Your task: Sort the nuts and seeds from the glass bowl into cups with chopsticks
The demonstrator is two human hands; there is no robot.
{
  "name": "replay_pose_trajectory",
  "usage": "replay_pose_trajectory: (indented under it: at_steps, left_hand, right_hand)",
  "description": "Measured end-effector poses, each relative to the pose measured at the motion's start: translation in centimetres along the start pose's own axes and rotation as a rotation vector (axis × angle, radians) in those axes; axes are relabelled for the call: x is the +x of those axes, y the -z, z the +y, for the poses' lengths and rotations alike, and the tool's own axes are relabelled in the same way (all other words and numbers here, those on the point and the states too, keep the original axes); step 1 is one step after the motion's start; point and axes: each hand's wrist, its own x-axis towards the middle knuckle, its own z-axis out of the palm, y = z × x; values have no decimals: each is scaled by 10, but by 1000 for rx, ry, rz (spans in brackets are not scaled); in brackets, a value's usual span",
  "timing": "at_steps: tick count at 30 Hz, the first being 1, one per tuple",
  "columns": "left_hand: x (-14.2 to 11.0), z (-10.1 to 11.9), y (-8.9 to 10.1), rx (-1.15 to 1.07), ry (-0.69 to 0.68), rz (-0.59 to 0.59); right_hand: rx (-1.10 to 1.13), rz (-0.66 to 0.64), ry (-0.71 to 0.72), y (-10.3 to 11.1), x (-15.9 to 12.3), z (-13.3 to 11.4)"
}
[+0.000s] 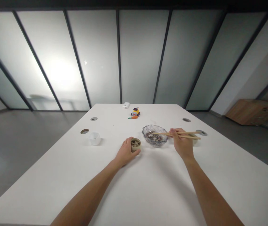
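Note:
My left hand (125, 153) is wrapped around a small tan cup (135, 144) that stands on the white table (148, 188) and holds several small dark pieces. My right hand (182, 144) grips a pair of wooden chopsticks (176, 134). Their tips reach left into a clear glass bowl (155, 135) with small dark pieces inside. The bowl stands just right of the cup. Whether the tips pinch a piece is too small to tell.
A small white square container (94, 138) stands left of the cup. Farther back lie a little yellow toy (135, 112), an orange carrot-like piece (133, 117) and a white box (126, 105). Round cable holes (84, 131) dot the table. Frosted glass panels stand behind.

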Motion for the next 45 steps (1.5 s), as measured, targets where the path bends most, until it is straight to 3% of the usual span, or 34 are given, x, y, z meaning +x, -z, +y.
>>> replay_pose_trajectory:
  at_steps: [4,11,21,25,28,31,33,39,42,45]
  left_hand:
    - [0,-1,0,-8,3,8]
    - [0,1,1,15,8,-8]
    - [0,3,2,4,14,-24]
    - [0,1,0,-5,2,0]
    - [0,2,0,-5,0,7]
    - [-1,3,1,0,8,5]
    - [-1,4,1,0,-1,13]
    - [-1,2,0,-6,0,8]
    - [0,1,-1,-4,11,1]
    - [0,0,-1,2,15,1]
  right_hand:
    - [-300,-70,241,7,5,15]
    - [-401,-201,270,1,2,24]
    - [-226,-93,198,4,2,13]
    - [109,-31,-25,-2,-1,1]
    - [363,-100,-168,-12,-8,-10]
    - [412,-224,-182,-22,-17,-20]
    - [370,-233,-153,-23,-20,-24]
    - [-88,25,115,-2,-8,-17]
    - [-283,14,218,3,-3,-8]
    - [-342,-54,229,0,-3,-2]
